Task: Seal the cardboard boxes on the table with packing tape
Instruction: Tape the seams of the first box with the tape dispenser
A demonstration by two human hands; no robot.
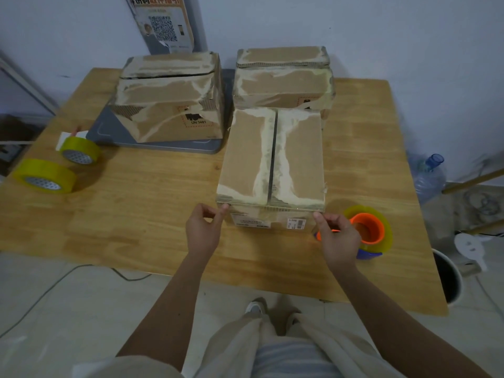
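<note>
Cardboard box (272,159) sits at the frame's centre on a wooden table (141,214), flaps closed, seam untaped. Left hand (203,230) pinches its near left corner; right hand (336,238) pinches the near right corner. Tape dispenser (372,230) lies just right. Two tape rolls (54,167) rest at left; two more boxes (226,91) stand behind.

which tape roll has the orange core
The tape roll at the table's right, beside the right hand; the two yellow rolls on the left show grey patterned cores.
</note>
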